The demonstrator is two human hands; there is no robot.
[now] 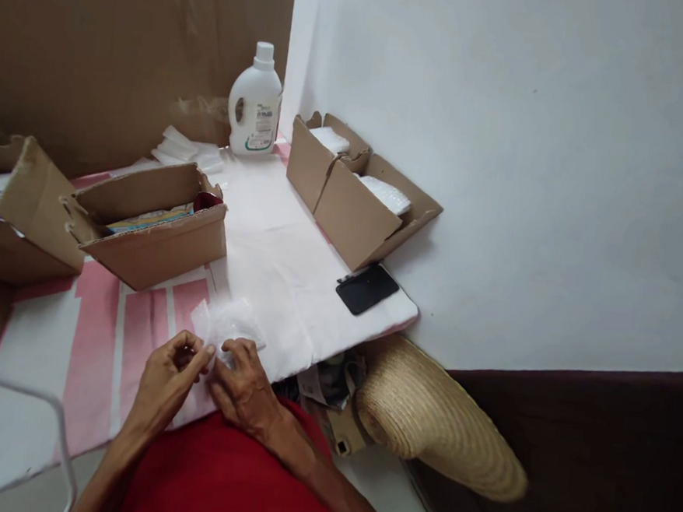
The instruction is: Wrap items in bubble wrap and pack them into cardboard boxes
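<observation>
A small, crinkled clear plastic bag (235,320) lies at the front edge of the cloth-covered table, close to my body. My left hand (170,369) pinches its near edge between thumb and forefinger. Curled over the same bag from the right is my right hand (244,383), its fingers bent against the plastic and its fingertips partly hidden. Both hands are almost touching each other. What the bag contains, if anything, I cannot make out.
Cardboard boxes (160,247) stand on the left. Another divided box (345,202) with white bubble-wrap packets leans by the wall. A detergent bottle (255,106) stands at the back. A black phone (367,289) lies near the right corner, above a straw hat (424,418).
</observation>
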